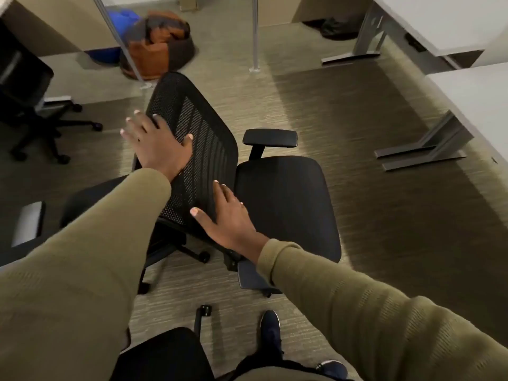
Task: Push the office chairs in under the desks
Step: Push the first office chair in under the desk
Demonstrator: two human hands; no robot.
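Pressing black mesh-backed office chair (286, 204) | my left hand (156, 144) and right hand (228, 218) spread flat on backrest (203, 149), gripping nothing | chair on carpet (357, 119), well apart from pale desk (475, 100) (seat faces it) | not yet tucked

I see a brown-and-orange bag (158, 45) on the far carpet (357, 215), a blue bag (122, 16) just to its left.

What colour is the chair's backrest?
Black mesh backrest, clearest in the head view.

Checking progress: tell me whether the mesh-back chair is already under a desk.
No, the mesh-back chair stands on open carpet, clear of the desk on the right.
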